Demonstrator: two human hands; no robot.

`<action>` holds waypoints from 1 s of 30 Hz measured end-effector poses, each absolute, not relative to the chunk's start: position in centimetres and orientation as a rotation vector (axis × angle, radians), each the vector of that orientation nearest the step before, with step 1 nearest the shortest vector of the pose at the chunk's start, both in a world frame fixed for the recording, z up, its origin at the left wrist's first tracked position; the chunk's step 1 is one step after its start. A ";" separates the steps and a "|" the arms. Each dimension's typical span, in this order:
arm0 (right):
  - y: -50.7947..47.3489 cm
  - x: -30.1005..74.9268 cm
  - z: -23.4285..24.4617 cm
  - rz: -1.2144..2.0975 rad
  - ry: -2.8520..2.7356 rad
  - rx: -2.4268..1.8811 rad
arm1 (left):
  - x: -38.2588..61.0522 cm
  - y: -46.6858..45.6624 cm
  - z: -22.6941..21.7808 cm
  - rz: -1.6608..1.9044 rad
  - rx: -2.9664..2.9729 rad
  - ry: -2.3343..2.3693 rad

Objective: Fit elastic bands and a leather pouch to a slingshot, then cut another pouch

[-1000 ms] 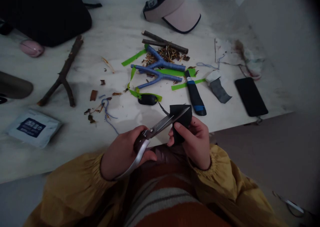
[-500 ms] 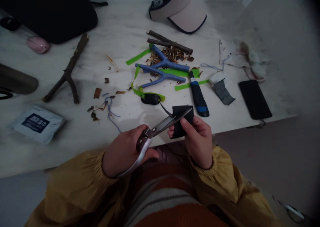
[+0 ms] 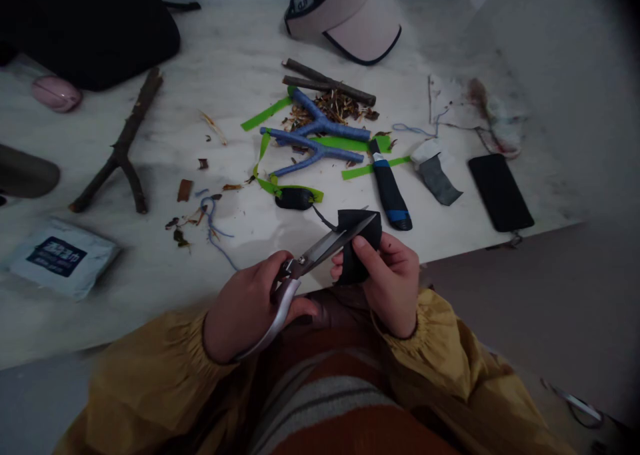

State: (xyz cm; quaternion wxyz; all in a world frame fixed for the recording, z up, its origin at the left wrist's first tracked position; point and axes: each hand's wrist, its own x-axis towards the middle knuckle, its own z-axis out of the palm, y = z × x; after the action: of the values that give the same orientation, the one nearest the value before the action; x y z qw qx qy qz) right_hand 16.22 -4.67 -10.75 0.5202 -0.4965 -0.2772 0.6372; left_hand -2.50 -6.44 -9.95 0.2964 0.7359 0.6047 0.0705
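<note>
My left hand (image 3: 250,305) grips the handles of metal scissors (image 3: 320,251), whose blades point up and to the right. The blades lie across a black piece of material (image 3: 357,241) that my right hand (image 3: 393,278) pinches between thumb and fingers. Both hands sit over the front edge of the white table (image 3: 150,268). A thin black strip trails from the black piece toward a small dark pouch (image 3: 294,199) with green tape on the table.
Two blue forked sticks (image 3: 315,138) with green tape strips, brown twigs and bark scraps lie mid-table. A blue-black knife (image 3: 390,191), grey cloth (image 3: 437,178), black phone (image 3: 500,191), forked branch (image 3: 120,151), white packet (image 3: 57,256), cap (image 3: 345,18) and black bag (image 3: 90,25) surround them.
The hands and scissors keep nearly the same pose; my right thumb shifts slightly on the black piece. The view wobbles a little.
</note>
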 end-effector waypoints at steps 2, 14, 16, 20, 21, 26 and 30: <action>-4.7 16.2 -10.7 1.524 -0.670 -1.182 | -2.5 -6.4 -9.9 0.161 1.959 1.601; -4.6 15.8 -11.2 1.587 -0.624 -1.065 | -2.8 -6.4 -10.1 0.254 1.815 1.437; -4.6 15.9 -11.2 1.588 -0.623 -1.074 | -2.8 -6.3 -10.1 0.244 1.810 1.432; -4.5 16.0 -11.0 1.596 -0.621 -1.098 | -2.6 -6.2 -9.7 0.213 1.826 1.483; -4.5 16.1 -11.0 1.597 -0.622 -1.100 | -2.5 -6.1 -9.5 0.193 1.831 1.506; -4.3 16.1 -10.8 1.604 -0.647 -1.105 | -2.3 -5.9 -9.0 0.082 1.830 1.572; -4.3 16.1 -10.8 1.605 -0.651 -1.114 | -2.2 -5.8 -8.9 0.099 1.841 1.563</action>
State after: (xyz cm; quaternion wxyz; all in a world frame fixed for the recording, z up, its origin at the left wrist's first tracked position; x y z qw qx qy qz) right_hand 16.11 -4.34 -10.75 0.5152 -0.4636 -0.2708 0.6680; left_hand -2.21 -5.82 -8.90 0.3543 0.7123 0.6048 0.0381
